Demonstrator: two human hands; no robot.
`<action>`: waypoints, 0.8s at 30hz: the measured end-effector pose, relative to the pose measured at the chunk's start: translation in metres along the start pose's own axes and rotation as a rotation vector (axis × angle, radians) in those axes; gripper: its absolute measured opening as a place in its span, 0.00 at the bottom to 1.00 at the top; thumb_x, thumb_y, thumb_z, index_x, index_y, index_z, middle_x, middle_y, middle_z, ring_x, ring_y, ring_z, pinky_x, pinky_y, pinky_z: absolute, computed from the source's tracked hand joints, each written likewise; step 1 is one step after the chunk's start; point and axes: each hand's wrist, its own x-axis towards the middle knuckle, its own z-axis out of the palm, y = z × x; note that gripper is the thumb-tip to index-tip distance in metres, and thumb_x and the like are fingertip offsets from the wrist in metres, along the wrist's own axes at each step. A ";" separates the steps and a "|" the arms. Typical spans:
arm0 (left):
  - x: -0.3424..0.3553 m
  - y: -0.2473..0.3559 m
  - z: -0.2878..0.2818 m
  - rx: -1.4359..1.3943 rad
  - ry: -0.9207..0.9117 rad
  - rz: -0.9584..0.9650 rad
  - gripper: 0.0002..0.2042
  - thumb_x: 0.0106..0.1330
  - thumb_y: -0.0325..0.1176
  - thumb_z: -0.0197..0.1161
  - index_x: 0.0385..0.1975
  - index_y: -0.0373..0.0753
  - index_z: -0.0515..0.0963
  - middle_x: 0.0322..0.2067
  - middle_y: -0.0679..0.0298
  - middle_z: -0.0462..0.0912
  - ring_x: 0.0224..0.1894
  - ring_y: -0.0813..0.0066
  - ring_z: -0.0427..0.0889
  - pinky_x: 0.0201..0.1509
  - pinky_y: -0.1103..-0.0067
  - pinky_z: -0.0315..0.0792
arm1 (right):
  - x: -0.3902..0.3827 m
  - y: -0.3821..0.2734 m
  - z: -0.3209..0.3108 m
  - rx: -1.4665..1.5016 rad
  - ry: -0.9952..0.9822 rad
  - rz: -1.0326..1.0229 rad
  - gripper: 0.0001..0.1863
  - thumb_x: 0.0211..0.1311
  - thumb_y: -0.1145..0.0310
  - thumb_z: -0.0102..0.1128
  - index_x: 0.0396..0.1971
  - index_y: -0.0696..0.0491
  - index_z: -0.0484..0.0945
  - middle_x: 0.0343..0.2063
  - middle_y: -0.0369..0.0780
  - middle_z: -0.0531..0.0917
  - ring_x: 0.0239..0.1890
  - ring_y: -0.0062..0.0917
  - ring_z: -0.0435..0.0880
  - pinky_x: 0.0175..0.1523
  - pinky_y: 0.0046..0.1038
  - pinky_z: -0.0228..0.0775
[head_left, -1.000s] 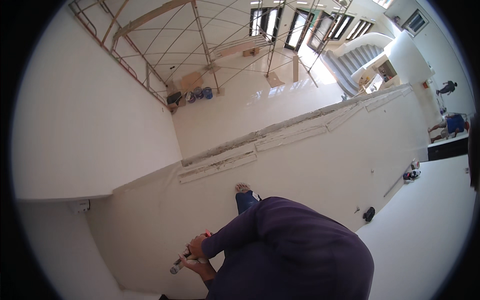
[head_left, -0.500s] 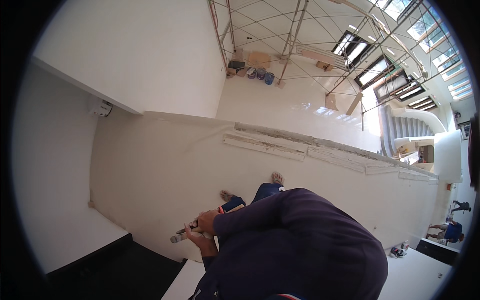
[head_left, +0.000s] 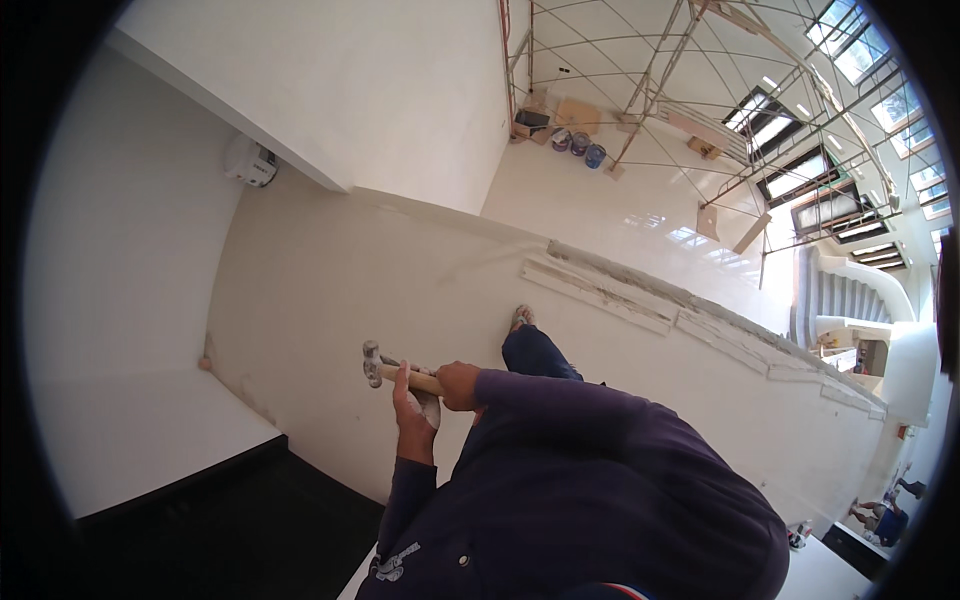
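Observation:
A hammer [head_left: 373, 364] with a scuffed metal head and a pale wooden handle is in my hands, its head pointing left. My right hand [head_left: 460, 386] is wrapped round the rear part of the handle. Nearer the head, my left hand [head_left: 416, 408] is closed around the handle, thumb up along its side and fingers whitened with dust. A small greyish piece shows just behind the handle by the left thumb; what it is I cannot make out. Below the hammer lies the pale floor [head_left: 300, 330].
A rough broken strip [head_left: 640, 285] and cut grooves run along the floor edge. Beyond stand scaffolding [head_left: 650, 90], several buckets [head_left: 580, 145] and a curved staircase [head_left: 845, 290]. A white sack-like object [head_left: 250, 160] sits by the left wall. Another person [head_left: 885, 522] is at far right.
My hands have risen with the hammer, whose head has turned and now shows plainly. The view has swung, shifting the room rightward. One foot shows now instead of two.

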 end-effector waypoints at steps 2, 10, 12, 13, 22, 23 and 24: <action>0.027 0.016 0.011 0.097 -0.090 -0.061 0.12 0.80 0.44 0.59 0.46 0.41 0.74 0.38 0.63 0.79 0.44 0.68 0.81 0.55 0.67 0.75 | 0.015 0.003 -0.026 0.065 0.049 0.003 0.17 0.56 0.68 0.67 0.38 0.67 0.85 0.32 0.54 0.90 0.38 0.45 0.92 0.44 0.42 0.85; 0.110 0.076 0.071 0.223 -0.285 -0.044 0.20 0.81 0.46 0.55 0.59 0.36 0.74 0.51 0.56 0.83 0.55 0.64 0.81 0.61 0.66 0.73 | 0.077 0.004 -0.125 0.451 -0.040 -0.050 0.17 0.59 0.63 0.69 0.38 0.63 0.85 0.29 0.45 0.90 0.33 0.27 0.91 0.39 0.32 0.83; 0.121 0.088 0.082 0.251 -0.309 -0.066 0.22 0.82 0.49 0.53 0.60 0.36 0.75 0.52 0.56 0.83 0.54 0.64 0.82 0.60 0.68 0.75 | 0.089 0.008 -0.138 0.541 -0.029 -0.095 0.18 0.59 0.62 0.70 0.41 0.62 0.83 0.30 0.44 0.89 0.31 0.27 0.90 0.37 0.31 0.82; 0.128 0.093 0.089 0.266 -0.351 -0.095 0.22 0.83 0.50 0.52 0.60 0.36 0.75 0.52 0.56 0.84 0.54 0.65 0.82 0.60 0.68 0.76 | 0.097 0.014 -0.145 0.610 -0.017 -0.099 0.20 0.59 0.61 0.70 0.43 0.61 0.81 0.30 0.43 0.88 0.30 0.27 0.89 0.37 0.32 0.81; 0.189 0.068 0.123 0.363 -0.312 -0.343 0.17 0.85 0.47 0.51 0.53 0.38 0.77 0.40 0.65 0.85 0.34 0.79 0.84 0.34 0.78 0.81 | 0.102 0.041 -0.167 0.973 0.113 0.147 0.16 0.64 0.62 0.71 0.39 0.60 0.82 0.29 0.39 0.86 0.28 0.23 0.84 0.35 0.30 0.78; 0.199 0.065 0.124 0.381 -0.313 -0.384 0.17 0.85 0.47 0.51 0.53 0.39 0.77 0.39 0.66 0.84 0.34 0.80 0.84 0.34 0.78 0.81 | 0.102 0.042 -0.171 1.043 0.134 0.170 0.15 0.65 0.62 0.71 0.38 0.60 0.82 0.29 0.38 0.86 0.28 0.23 0.84 0.35 0.30 0.78; 0.216 0.061 0.124 0.445 -0.349 -0.420 0.17 0.85 0.48 0.51 0.52 0.40 0.77 0.36 0.69 0.83 0.30 0.84 0.81 0.31 0.81 0.79 | 0.105 0.052 -0.174 1.077 0.139 0.195 0.16 0.66 0.62 0.71 0.42 0.59 0.81 0.31 0.38 0.86 0.30 0.22 0.84 0.37 0.29 0.79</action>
